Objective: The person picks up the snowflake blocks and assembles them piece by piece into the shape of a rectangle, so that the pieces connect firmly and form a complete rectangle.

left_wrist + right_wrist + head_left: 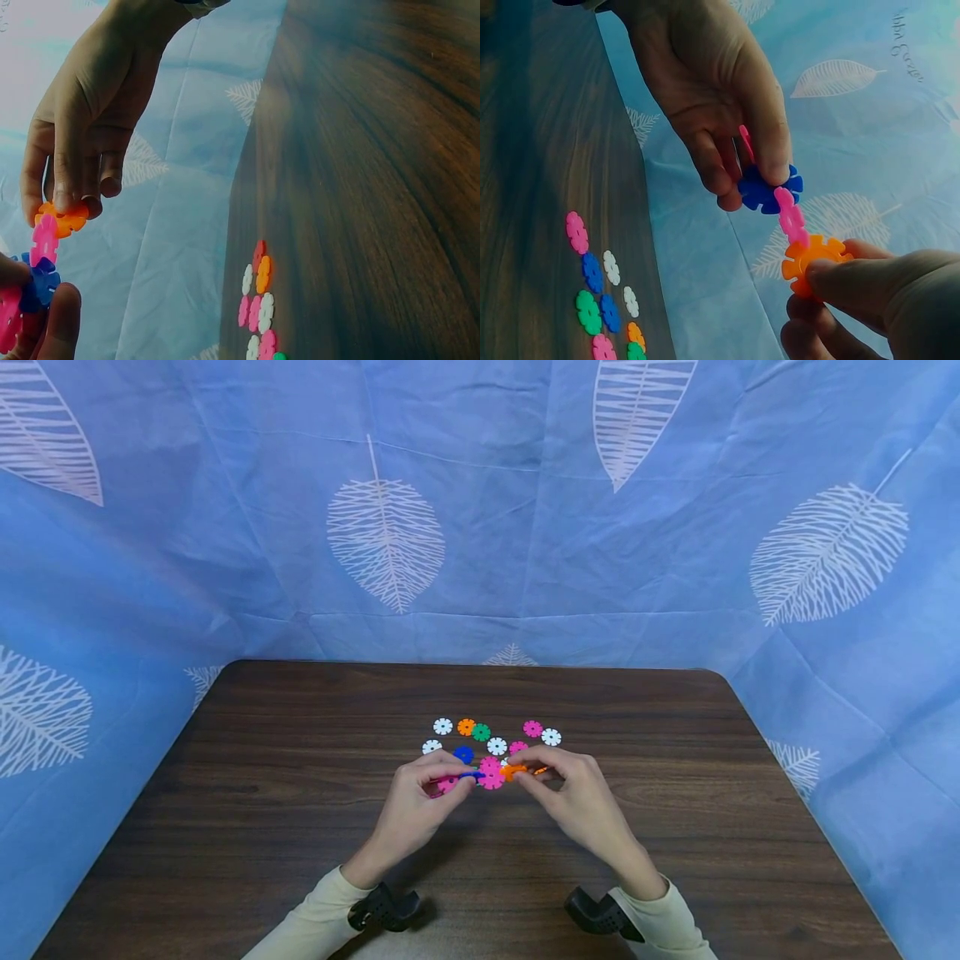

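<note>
Above a brown table [300, 718], the left hand [422, 793] is pinching a blue disc [760, 198], the right hand [583, 792] an orange disc [797, 264]. A pink disc [790, 214] is linking them between the hands.

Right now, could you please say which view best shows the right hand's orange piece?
The right wrist view: the orange piece appears largest, its notched outline clear despite the thumb across it. The head view shows it small; the left wrist view shows it partly covered by fingertips.
</note>
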`<state>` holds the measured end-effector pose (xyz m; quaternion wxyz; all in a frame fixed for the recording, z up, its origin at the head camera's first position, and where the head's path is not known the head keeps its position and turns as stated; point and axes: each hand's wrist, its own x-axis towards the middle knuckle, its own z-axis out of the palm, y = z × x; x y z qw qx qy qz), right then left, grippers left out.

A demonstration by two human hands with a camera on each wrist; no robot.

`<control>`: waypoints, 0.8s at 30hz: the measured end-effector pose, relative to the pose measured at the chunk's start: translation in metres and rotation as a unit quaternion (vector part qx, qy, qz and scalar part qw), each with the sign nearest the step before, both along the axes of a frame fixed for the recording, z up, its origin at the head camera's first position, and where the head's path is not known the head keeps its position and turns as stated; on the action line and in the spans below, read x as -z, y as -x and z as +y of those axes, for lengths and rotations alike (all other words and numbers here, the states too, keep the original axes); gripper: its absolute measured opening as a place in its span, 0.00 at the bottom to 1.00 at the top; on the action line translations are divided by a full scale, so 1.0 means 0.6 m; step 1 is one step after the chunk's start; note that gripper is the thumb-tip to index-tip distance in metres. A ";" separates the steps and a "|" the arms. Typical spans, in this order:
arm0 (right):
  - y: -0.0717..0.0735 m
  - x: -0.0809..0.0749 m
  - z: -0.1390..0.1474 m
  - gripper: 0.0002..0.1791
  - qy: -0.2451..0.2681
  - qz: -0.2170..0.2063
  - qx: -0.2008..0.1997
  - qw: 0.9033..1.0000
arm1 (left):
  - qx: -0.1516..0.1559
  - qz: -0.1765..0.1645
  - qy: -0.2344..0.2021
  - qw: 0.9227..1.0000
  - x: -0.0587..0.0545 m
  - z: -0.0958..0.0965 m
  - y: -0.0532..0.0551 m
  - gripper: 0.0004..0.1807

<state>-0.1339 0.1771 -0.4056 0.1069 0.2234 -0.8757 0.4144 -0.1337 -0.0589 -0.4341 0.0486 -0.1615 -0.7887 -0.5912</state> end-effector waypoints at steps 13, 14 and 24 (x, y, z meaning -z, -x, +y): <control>-0.003 -0.002 -0.003 0.12 0.012 -0.008 0.003 1.000 | -0.003 0.017 0.005 1.000 0.003 0.001 0.002 0.07; -0.003 -0.002 -0.003 0.12 0.014 -0.008 0.002 1.000 | -0.002 0.020 0.005 1.000 0.004 0.001 0.002 0.07; -0.003 0.000 -0.003 0.10 0.010 -0.005 0.004 1.000 | -0.005 0.024 0.004 1.000 0.004 0.003 0.000 0.07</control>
